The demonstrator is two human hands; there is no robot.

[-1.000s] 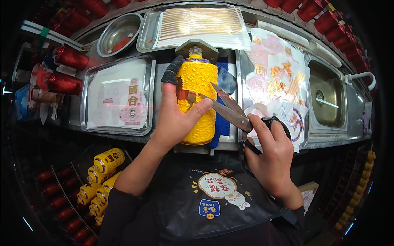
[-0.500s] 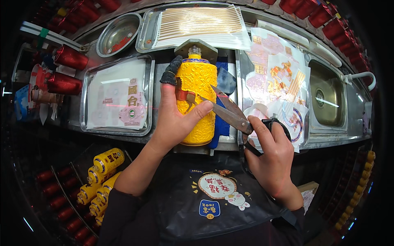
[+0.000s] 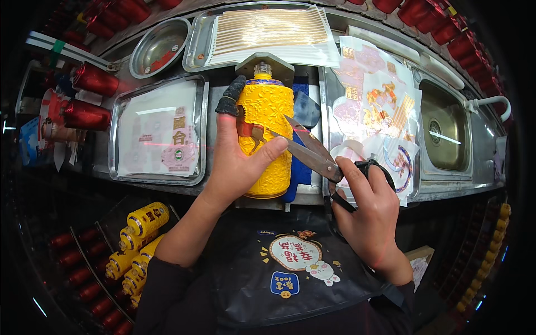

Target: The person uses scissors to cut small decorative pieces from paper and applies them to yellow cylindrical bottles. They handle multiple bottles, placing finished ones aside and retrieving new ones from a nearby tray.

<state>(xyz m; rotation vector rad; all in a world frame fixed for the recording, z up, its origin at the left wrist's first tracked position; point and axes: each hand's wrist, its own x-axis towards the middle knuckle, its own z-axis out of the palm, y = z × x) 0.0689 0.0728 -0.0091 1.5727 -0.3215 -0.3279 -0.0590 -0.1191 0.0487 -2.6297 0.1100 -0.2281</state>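
Observation:
In the middle of the work surface, a yellow embossed bottle with a clear glass neck stands against a metal stop. My left hand grips its left side, thumb across the front; a black cover sits over a fingertip. Beside the thumb a brown and red picture decal shows on the bottle. My right hand is closed round the black handles of metal scissors. Their blades are spread, the tips at the bottle's right front; I cannot tell whether they touch it.
Metal trays hold decal sheets: white ones at left, gold-striped ones at the back, patterned ones at right. A metal bowl stands at back left, a sink at far right. Yellow bottles and red ones stand around.

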